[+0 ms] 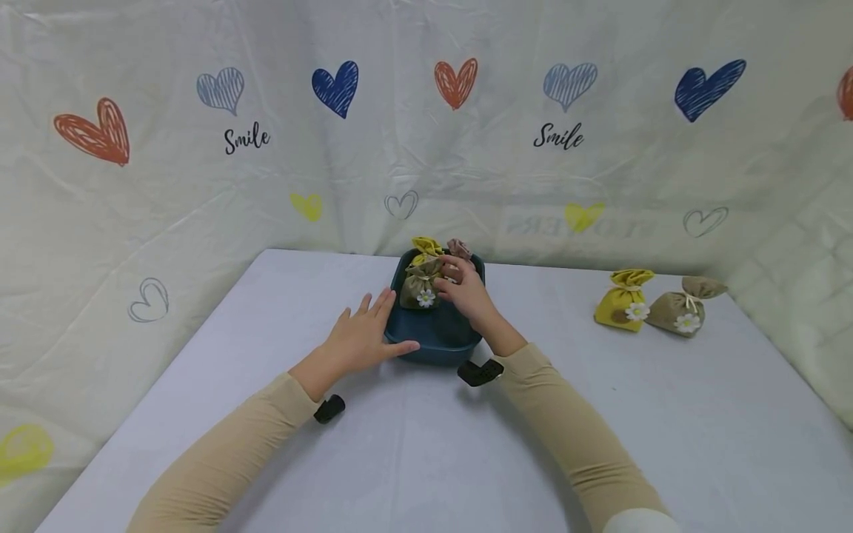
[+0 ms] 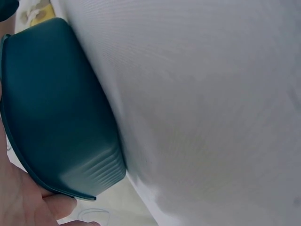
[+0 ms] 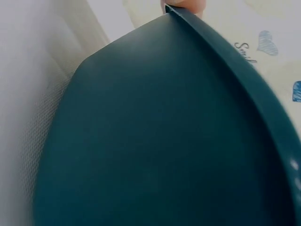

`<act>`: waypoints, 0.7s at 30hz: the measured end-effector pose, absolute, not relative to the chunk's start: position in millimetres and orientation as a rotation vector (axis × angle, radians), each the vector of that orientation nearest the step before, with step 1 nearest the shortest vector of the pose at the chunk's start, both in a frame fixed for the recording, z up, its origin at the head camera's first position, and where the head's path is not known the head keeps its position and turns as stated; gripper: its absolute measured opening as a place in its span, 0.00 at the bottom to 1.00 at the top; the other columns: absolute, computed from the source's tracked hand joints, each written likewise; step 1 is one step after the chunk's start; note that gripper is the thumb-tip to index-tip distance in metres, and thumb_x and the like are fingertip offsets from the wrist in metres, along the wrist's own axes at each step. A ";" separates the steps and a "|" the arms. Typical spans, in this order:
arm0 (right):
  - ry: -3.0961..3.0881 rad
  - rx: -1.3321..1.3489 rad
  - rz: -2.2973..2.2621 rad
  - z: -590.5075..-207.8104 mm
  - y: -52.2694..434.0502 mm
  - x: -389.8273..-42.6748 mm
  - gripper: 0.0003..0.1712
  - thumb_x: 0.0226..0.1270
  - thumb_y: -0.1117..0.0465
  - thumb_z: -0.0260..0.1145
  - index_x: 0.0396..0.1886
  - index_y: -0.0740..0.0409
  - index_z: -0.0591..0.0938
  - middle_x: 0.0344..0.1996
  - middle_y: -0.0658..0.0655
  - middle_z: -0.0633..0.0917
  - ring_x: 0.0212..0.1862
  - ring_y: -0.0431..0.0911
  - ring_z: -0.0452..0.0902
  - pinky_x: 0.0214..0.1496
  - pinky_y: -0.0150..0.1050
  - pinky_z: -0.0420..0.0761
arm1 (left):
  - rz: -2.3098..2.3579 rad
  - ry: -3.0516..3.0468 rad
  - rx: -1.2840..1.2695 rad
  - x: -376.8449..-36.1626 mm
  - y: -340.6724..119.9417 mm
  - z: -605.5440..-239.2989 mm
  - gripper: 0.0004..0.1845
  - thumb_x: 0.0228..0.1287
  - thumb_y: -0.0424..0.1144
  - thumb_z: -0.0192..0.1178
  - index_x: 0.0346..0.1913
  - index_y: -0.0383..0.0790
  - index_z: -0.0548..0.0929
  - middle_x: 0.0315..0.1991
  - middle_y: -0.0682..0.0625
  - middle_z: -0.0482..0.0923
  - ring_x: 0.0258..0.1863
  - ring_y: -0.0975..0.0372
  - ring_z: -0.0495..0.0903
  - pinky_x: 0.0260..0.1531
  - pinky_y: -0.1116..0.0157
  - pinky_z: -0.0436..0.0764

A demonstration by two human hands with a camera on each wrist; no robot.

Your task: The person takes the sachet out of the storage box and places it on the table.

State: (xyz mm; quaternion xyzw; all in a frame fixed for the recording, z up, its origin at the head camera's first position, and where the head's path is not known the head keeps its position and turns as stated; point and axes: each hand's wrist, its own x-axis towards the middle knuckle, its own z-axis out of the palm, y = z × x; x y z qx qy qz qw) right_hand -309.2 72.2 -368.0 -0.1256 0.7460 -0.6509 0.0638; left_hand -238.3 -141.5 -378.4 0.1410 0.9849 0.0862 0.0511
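A dark teal plastic basin (image 1: 433, 352) stands near the table's far edge. Against its left rim rests my left hand (image 1: 360, 333), fingers spread and thumb along the near rim; the left wrist view shows these fingers (image 2: 61, 205) at the basin's rim. My right hand (image 1: 469, 296) reaches over the right side and holds an olive-brown drawstring pouch (image 1: 416, 289) by its gathered top, between thumb and fingers. This pouch carries a white daisy. Behind it in the basin are a yellow pouch (image 1: 426, 244) and a pinkish-brown pouch (image 1: 460, 249), both partly hidden.
Farther right on the white tablecloth (image 1: 666, 414) stand another yellow pouch (image 1: 616, 303) and a tan pouch (image 1: 676, 311), side by side, each with a white daisy. A pale curtain (image 1: 493, 170) printed with hearts hangs right behind the table.
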 end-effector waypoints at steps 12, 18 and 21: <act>2.378 -0.288 -1.921 -370.3 68.4 -314.1 0.32 0.78 0.68 0.62 0.77 0.65 0.66 0.64 0.70 0.78 0.62 0.60 0.79 0.59 0.49 0.81 | 0.271 2.989 0.433 -239.8 -141.8 -379.0 0.62 0.62 0.80 0.50 0.84 0.41 0.43 0.83 0.46 0.40 0.80 0.44 0.45 0.72 0.36 0.52; 2.395 -0.243 -1.928 -370.4 65.3 -315.3 0.20 0.76 0.67 0.64 0.63 0.72 0.80 0.56 0.70 0.84 0.56 0.59 0.83 0.59 0.49 0.81 | 0.278 2.995 0.433 -241.0 -143.0 -380.7 0.62 0.62 0.80 0.50 0.84 0.42 0.42 0.83 0.47 0.39 0.81 0.45 0.43 0.72 0.37 0.51; 2.458 -0.260 -1.880 -372.4 65.0 -315.2 0.17 0.76 0.66 0.65 0.57 0.74 0.84 0.52 0.69 0.85 0.52 0.59 0.84 0.58 0.51 0.81 | 0.282 2.990 0.427 -240.7 -142.4 -380.8 0.62 0.62 0.80 0.50 0.84 0.42 0.42 0.83 0.47 0.39 0.81 0.45 0.43 0.73 0.37 0.51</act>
